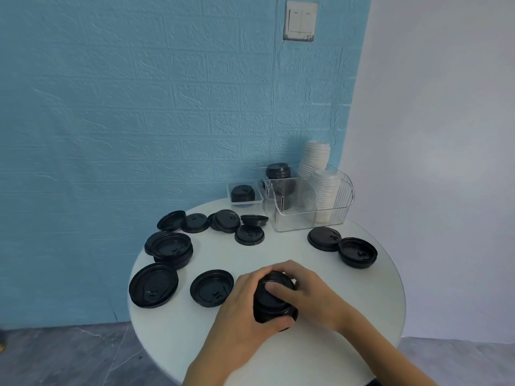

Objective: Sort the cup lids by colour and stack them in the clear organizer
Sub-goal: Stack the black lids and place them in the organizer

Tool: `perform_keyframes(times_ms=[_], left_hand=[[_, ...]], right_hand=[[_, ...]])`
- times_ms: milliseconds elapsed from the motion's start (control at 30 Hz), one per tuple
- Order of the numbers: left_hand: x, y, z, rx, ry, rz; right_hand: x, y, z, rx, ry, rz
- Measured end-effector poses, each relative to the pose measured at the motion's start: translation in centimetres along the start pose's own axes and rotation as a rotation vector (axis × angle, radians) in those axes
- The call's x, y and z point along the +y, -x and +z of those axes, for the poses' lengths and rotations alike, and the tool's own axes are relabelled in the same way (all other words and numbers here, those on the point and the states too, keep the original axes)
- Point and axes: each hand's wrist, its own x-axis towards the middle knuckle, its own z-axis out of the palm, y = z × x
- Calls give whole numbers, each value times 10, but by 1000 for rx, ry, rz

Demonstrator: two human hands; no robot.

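Note:
A stack of black cup lids (pixel 274 300) stands near the front of the round white table (pixel 348 302). My left hand (pixel 242 305) grips the stack from the left side. My right hand (pixel 309 291) holds it from the right, thumb pressed on the top lid. The clear organizer (pixel 309 210) stands at the back of the table. It holds two stacks of white lids (pixel 320 174) on its right and a stack of black lids (pixel 278 171) at its back left. Several loose black lids (pixel 211 287) lie across the table.
A small clear tray (pixel 257 201) with black lids in it sits left of the organizer. Two black lids (pixel 358 252) lie at the right, more in a row at the back left (pixel 195 222). A blue brick-pattern wall stands behind the table.

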Motion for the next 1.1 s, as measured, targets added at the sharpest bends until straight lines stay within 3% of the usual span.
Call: perform_keyframes(times_ms=[233, 400, 567, 633, 733, 800, 1100], left_hand=[[2, 0, 0, -6, -23, 34], [0, -1, 1, 6, -16, 12], [-4, -1, 2, -2, -18, -4], [-4, -1, 2, -8, -25, -6], [-4, -2, 2, -10, -39, -5], [-5, -2, 2, -11, -40, -8], [-5, -2, 2, -16, -29, -19]], right_hand=[[7, 6, -2, 0, -65, -23], [6, 7, -6, 47, 63, -26], [19, -6, -69, 509, 334, -70], [31, -14, -100, 582, 529, 51], [48, -21, -125, 433, 698, 357], [60, -23, -128, 322, 704, 463], [78, -17, -117, 275, 977, 437]])
